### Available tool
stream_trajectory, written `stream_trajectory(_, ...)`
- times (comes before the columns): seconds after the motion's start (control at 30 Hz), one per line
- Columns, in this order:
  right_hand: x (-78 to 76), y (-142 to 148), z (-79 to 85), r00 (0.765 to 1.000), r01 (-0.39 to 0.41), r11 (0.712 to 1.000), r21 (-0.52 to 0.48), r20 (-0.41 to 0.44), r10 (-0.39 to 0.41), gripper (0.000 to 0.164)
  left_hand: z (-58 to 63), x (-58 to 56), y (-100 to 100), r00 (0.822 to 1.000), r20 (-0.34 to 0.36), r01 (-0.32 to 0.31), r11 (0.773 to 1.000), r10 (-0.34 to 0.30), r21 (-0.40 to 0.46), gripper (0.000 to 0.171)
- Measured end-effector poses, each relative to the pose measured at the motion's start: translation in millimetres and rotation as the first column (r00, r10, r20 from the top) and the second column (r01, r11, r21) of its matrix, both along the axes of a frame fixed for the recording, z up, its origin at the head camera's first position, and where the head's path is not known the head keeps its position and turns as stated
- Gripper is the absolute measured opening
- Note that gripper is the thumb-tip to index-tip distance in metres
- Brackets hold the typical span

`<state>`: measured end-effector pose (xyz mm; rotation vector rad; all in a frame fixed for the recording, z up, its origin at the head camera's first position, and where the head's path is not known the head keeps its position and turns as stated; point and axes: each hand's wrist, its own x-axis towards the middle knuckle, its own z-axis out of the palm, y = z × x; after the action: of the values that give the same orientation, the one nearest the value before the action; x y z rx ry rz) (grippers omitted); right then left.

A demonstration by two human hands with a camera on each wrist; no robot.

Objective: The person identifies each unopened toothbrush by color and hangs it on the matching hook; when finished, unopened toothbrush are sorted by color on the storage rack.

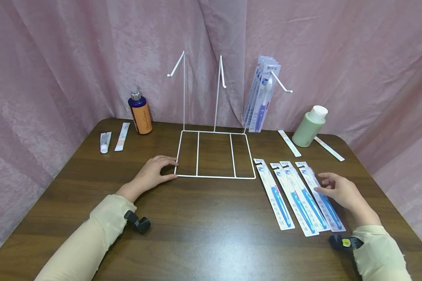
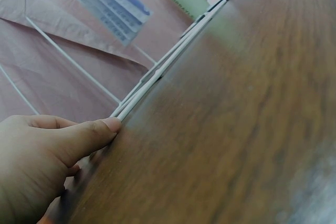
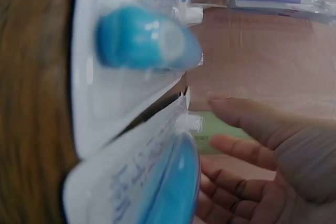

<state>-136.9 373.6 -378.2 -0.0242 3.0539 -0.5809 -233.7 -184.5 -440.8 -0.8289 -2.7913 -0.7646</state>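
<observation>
A white wire display rack [image 1: 216,177] with three upright hooks stands on the table. My left hand [image 1: 154,171] holds its front left corner, thumb on the front corner and fingers at the left side wire; the left wrist view shows the thumb [image 2: 100,129] against the wire. Several packaged toothbrushes [image 1: 262,97] hang on the right hook, a purple one foremost. Blue packaged toothbrushes lie on the table to the rack's right. My right hand [image 1: 342,191], fingers loosely bent, is at the rightmost packaged toothbrush [image 1: 325,205]; in the right wrist view its fingers are spread apart, holding nothing.
An orange-labelled pump bottle [image 1: 141,115], a small white tube [image 1: 105,142] and a slim sachet [image 1: 122,136] are at the back left. At the back right, a green bottle [image 1: 308,127] stands between two narrow white packets [image 1: 289,143]. Behind the table hangs a pink curtain [image 1: 126,47].
</observation>
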Motion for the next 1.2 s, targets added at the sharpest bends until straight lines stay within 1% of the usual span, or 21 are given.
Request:
stream_trajectory(0.2,-2.3,0.4,-6.3,1.000,0.008,1.000,0.026,0.026,-0.008,0.059,0.3,-0.2,0.1,1.000,0.003,0.003,1.000,-0.003,0.001,0.041)
stream_trajectory(0.37,-3.2,-1.6,-6.7,0.997,0.036,0.999,0.025,0.061,-0.038,0.060,1.0,-0.1,1.1,1.000,0.006,0.002,1.000,-0.002,0.004,0.041)
stream_trajectory(0.53,-4.2,-1.3,-7.6,0.993,0.058,0.998,-0.001,0.100,-0.058,0.065,1.4,1.0,0.9,1.000,0.012,-0.001,1.000,0.001,0.001,0.042)
stream_trajectory(0.7,-4.1,0.9,-8.7,0.990,0.084,0.995,-0.059,0.117,-0.077,0.063,1.9,0.4,1.4,1.000,0.009,0.001,1.000,0.000,-0.006,0.042)
stream_trajectory(0.83,-3.5,2.4,-10.5,0.989,0.109,0.989,-0.097,0.115,-0.097,0.059,1.7,0.6,1.0,1.000,0.011,0.000,1.000,0.000,-0.012,0.042)
stream_trajectory(0.97,-2.7,3.9,-10.1,0.988,0.124,0.987,-0.103,0.100,-0.114,0.057,1.6,0.9,0.5,1.000,0.016,-0.003,1.000,0.003,-0.011,0.042)
stream_trajectory(1.2,1.5,7.5,-1.4,0.992,0.126,0.988,-0.094,0.043,-0.122,0.056,0.8,0.7,0.6,1.000,0.003,-0.001,1.000,0.001,-0.003,0.042)
